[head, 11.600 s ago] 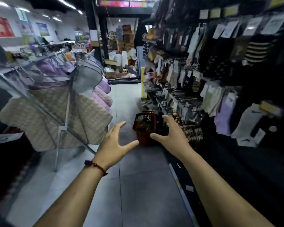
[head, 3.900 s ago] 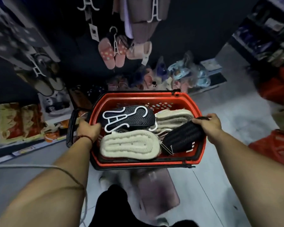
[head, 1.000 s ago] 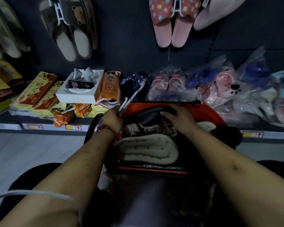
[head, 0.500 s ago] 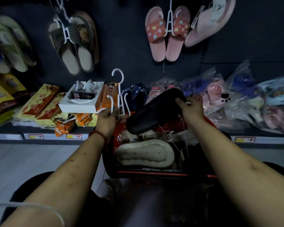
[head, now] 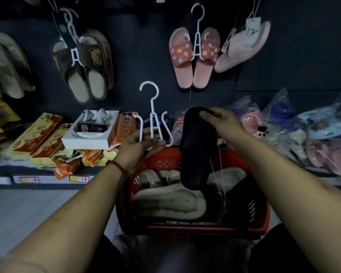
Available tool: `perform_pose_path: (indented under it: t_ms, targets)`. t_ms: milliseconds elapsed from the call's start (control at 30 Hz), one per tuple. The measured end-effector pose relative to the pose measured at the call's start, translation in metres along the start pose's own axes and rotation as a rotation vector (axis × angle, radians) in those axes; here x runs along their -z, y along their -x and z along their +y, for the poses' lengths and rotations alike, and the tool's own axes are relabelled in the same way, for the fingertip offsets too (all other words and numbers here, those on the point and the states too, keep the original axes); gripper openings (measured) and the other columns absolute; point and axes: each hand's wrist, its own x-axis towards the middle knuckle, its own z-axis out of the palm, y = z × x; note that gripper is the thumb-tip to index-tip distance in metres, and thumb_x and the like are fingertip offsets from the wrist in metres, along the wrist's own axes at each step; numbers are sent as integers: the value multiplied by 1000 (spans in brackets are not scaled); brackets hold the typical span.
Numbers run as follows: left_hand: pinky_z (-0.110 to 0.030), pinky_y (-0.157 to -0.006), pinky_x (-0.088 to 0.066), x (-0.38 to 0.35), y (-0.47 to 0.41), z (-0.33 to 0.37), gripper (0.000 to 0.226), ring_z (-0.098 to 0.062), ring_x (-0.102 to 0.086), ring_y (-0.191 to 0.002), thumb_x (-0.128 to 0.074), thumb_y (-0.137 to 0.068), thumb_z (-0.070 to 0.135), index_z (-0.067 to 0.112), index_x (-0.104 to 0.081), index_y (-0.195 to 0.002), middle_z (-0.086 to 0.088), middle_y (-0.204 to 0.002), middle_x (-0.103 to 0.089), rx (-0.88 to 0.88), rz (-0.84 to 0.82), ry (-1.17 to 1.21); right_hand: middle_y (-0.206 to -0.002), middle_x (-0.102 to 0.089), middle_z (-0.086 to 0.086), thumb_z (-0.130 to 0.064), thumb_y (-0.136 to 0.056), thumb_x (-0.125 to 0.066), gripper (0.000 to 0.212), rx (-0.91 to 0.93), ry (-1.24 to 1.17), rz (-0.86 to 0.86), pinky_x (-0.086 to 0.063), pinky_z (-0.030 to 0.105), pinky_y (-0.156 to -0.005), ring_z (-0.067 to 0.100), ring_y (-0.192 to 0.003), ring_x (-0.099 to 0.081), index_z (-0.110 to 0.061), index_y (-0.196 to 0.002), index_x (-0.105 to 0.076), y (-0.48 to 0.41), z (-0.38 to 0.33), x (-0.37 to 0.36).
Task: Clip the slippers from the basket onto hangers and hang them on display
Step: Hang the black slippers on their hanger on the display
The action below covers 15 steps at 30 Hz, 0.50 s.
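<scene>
Holding a white hanger [head: 153, 117] upright, the left hand [head: 138, 148] had its fingers [head: 156, 142] curled round the base, above the far-left corner of the basket [head: 262, 223]. The right hand [head: 222, 123] gripped a black slipper [head: 197, 150] by its top, dangling over the basket. Its loose string [head: 220, 168] could snag on the cream slippers [head: 169, 201] below, and a shallow hook-on would probably drop it.

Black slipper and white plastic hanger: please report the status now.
Left hand holds white plastic hanger, hook up. Right hand grips black slipper above red plastic basket. Not clipped yet. Nothing between them.
</scene>
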Motion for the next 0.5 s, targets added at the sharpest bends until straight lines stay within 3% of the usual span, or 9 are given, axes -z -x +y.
perform_pose_path:
  t_ms: [133,267,500]
  targets:
    - [-28,-70,-61,-6,-6,4,16,-19,-73,-81,-60,-95,11,9,-67,-110,-9,-95,-74,14,-9,-55,-107,-73,7,-21,-91,-73,15,-129,-170,65,-55,34,-92,23,-101,-70,-17,-105,-73,4,23,1]
    - [-28,-73,-59,-10,-6,-1,9,-15,-72,-73,-61,-95,15,12,-68,-99,-3,-87,-73,67,-50,-120,-101,-74,15,-19,-87,-76,11,-182,-276,167,-55,44,-94,25,-91,-69,-11,-96,-74,10,35,1]
    - [-33,-74,-61,-11,-3,-1,6,-24,-74,-79,-61,-93,9,7,-66,-96,-11,-93,-74,118,-116,-155,-103,-75,17,-20,-86,-77,24,-176,-308,182,-57,37,-84,25,-88,-70,-4,-104,-74,9,32,-1]
